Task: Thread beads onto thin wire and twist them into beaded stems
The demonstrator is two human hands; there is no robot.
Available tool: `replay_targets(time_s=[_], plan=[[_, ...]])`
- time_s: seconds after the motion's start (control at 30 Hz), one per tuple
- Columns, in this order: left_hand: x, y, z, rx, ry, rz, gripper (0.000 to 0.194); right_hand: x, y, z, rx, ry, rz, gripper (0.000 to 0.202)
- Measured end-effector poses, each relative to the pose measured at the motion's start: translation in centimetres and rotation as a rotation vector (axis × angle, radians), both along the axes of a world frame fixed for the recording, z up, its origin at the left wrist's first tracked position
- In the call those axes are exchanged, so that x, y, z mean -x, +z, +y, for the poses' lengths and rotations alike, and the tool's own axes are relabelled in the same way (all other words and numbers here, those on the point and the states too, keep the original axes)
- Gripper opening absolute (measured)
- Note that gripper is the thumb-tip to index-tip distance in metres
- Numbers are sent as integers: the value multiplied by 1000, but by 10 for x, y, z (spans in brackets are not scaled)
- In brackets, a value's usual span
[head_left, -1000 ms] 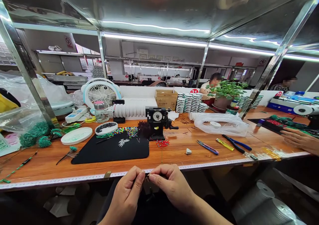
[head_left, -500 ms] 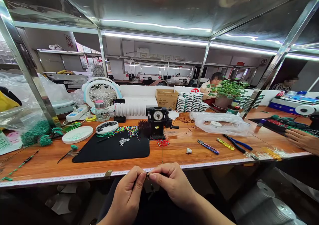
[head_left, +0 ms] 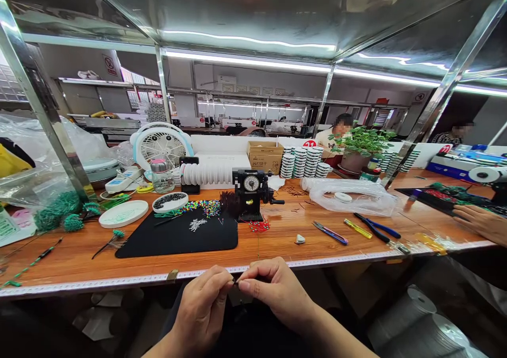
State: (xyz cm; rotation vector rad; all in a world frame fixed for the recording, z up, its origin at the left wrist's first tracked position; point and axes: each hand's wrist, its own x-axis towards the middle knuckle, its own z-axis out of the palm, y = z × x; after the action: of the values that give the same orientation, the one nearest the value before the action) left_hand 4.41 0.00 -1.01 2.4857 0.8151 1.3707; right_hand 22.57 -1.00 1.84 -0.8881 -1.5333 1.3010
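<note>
Just in front of the bench edge, my left hand (head_left: pixel 206 301) and my right hand (head_left: pixel 273 289) meet fingertip to fingertip. Both are closed in a pinch on a small dark piece (head_left: pixel 235 282), mostly hidden by the fingers, so its kind does not show. Beyond them on the bench is a black mat (head_left: pixel 178 236) with small silvery pieces (head_left: pixel 196 224) and multicoloured beads (head_left: pixel 204 208). A black hand-cranked winder with a dial (head_left: pixel 251 189) stands behind my right hand, red strands (head_left: pixel 259 225) at its base.
Snips (head_left: pixel 330 232), a yellow-handled tool (head_left: pixel 357 228) and blue-black pliers (head_left: pixel 376 227) lie to the right. White dishes (head_left: pixel 123 214) and a fan (head_left: pixel 161 147) stand left. A measuring tape (head_left: pixel 119 281) runs along the bench edge. A co-worker's hand (head_left: pixel 479 223) rests far right.
My left hand has shifted slightly and turned, its fingers now covering the thumb more. The fingertips have parted a little, and the dark piece shows between them.
</note>
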Motion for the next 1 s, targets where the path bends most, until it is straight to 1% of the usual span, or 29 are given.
replay_targets(time_s=[0.07, 0.17, 0.3, 0.4, 0.6, 0.67, 0.73, 0.87, 1.0], plan=[[-1, 0, 0, -4, -5, 5, 23, 0, 0, 0, 11, 2, -1, 22], [-1, -1, 1, 22, -2, 4, 20, 0, -1, -1, 23, -36, -23, 20], [-2, -3, 1, 70, 14, -11, 16, 1, -4, 0, -5, -81, -63, 19], [-2, -3, 1, 90, 10, -8, 16, 1, -5, 2, -14, -82, -68, 18], [-3, -3, 4, 70, 8, 21, 16, 0, -8, 3, -26, -71, -66, 17], [-4, -3, 3, 102, 10, 19, 15, 1, -9, 3, -32, -73, -60, 18], [-5, -1, 1, 175, 25, -9, 15, 1, -9, 2, -36, -62, -43, 20], [-6, 3, -6, 333, 59, -68, 22, 0, -4, 0, -35, -55, -27, 23], [-6, 3, -7, 346, 53, -55, 22, -1, 1, -2, -14, -76, -65, 20]])
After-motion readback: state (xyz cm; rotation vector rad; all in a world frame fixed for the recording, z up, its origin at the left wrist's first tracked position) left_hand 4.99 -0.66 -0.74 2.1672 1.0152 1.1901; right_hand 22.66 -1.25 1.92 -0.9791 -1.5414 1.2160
